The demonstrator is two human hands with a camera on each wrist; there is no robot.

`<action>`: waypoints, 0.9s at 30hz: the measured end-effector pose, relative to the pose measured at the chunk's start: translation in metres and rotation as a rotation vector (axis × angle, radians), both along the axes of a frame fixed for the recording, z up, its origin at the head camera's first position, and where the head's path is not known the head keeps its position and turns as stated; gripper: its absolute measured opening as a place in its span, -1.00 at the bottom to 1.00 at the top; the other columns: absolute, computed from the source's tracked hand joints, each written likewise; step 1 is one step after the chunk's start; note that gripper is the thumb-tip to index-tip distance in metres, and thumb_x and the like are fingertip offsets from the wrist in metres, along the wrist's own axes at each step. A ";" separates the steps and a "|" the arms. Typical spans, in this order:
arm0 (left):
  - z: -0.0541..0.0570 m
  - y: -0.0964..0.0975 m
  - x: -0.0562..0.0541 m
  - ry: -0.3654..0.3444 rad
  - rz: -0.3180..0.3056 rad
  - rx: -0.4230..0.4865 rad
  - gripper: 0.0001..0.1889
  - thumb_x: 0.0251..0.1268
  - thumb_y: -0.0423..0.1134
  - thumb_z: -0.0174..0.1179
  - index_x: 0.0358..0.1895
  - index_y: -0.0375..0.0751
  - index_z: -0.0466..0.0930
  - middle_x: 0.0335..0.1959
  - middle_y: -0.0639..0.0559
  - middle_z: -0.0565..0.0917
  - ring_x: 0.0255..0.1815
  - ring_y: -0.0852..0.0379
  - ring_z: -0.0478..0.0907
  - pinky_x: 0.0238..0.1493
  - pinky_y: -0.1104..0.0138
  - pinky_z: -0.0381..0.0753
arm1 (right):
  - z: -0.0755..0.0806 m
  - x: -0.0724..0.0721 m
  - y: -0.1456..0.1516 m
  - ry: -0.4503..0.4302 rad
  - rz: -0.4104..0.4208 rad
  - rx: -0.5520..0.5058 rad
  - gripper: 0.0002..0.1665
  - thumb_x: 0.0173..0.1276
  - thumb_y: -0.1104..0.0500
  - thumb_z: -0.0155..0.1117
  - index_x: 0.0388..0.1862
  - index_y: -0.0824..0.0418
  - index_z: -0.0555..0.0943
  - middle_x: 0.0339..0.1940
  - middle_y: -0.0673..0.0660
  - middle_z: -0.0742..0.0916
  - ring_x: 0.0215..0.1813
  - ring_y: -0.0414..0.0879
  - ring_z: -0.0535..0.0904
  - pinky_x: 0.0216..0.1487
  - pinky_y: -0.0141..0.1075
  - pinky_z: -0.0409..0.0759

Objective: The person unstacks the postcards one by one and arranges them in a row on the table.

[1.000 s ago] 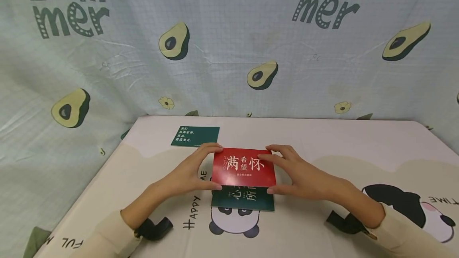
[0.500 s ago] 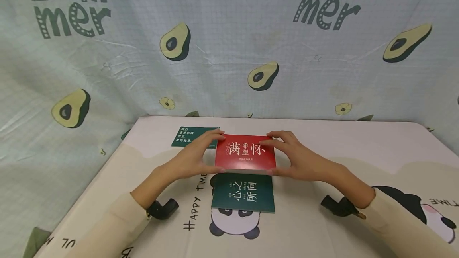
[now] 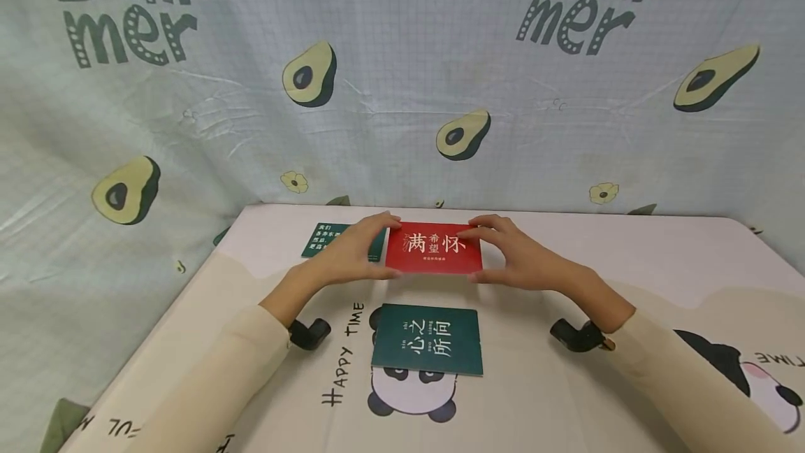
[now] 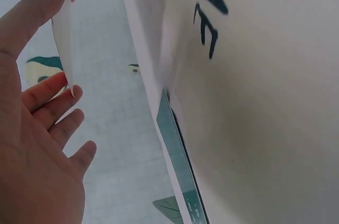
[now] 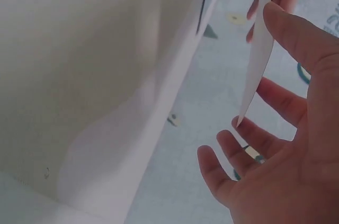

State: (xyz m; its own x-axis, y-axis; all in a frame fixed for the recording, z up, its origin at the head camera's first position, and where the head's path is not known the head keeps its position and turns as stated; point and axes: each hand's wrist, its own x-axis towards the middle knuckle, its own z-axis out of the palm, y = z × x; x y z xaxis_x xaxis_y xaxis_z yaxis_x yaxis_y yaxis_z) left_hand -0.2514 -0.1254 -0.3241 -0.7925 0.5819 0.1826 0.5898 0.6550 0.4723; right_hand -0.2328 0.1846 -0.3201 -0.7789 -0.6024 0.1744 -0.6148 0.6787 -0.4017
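Both hands are grasping: the left hand (image 3: 349, 254) and the right hand (image 3: 525, 255) each pinch one end of a red card (image 3: 434, 248), thumb on the near edge, fingertips at the far edge. The card is held clear of the table (image 3: 528, 390), printed face up, towards its far side. The far green card (image 3: 323, 238) lies partly behind the left hand; the near green card (image 3: 428, 340) lies flat nearer the person, partly over a printed panda (image 3: 411, 395).

Risks, as judged: the grip is on edges only, so uneven pressure could let one end slip; squeezing the thumbs towards the fingertips could bow the card. If lowered here, its left end or the left hand could catch the far green card and nudge it towards the table's rim.

Differences between views: the head view alone gives the red face and its white lettering. Both wrist views show the pale underside and the lower fingers standing free of the card. The left wrist view best shows how close the far green card sits to the table's edge.
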 end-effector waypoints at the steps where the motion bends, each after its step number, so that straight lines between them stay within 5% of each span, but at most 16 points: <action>1: -0.001 0.000 -0.003 -0.007 0.002 -0.004 -0.15 -0.07 0.03 0.43 0.35 -0.12 0.28 0.38 -0.05 0.30 0.42 -0.03 0.13 0.29 -0.04 0.27 | -0.002 -0.003 0.000 0.000 0.005 0.001 -0.17 0.10 -0.05 0.49 0.35 0.06 0.40 0.37 0.20 0.32 0.37 0.14 0.16 0.13 0.06 0.49; 17: -0.010 0.003 -0.035 -0.088 0.036 -0.131 -0.20 0.00 0.00 0.40 0.33 -0.16 0.29 0.29 -0.06 0.40 0.33 -0.04 0.24 0.32 0.03 0.25 | -0.014 -0.036 -0.009 -0.120 -0.020 0.009 -0.20 0.09 -0.04 0.47 0.33 0.08 0.44 0.36 0.20 0.36 0.37 0.14 0.19 0.19 0.13 0.40; 27: -0.018 0.005 -0.044 -0.101 0.069 -0.230 -0.20 -0.03 0.07 0.40 0.32 -0.13 0.34 0.28 -0.04 0.42 0.31 -0.02 0.27 0.32 0.02 0.26 | -0.026 -0.050 -0.013 -0.204 -0.063 0.048 -0.16 0.05 -0.12 0.49 0.32 0.05 0.45 0.37 0.17 0.38 0.37 0.15 0.17 0.26 0.15 0.31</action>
State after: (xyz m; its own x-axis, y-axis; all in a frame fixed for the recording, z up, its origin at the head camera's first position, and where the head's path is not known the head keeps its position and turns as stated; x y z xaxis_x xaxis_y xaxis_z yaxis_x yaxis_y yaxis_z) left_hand -0.2954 -0.1206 -0.3424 -0.8392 0.5430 -0.0299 0.4977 0.7889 0.3605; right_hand -0.2832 0.1718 -0.3461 -0.8312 -0.5556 -0.0183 -0.4803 0.7343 -0.4797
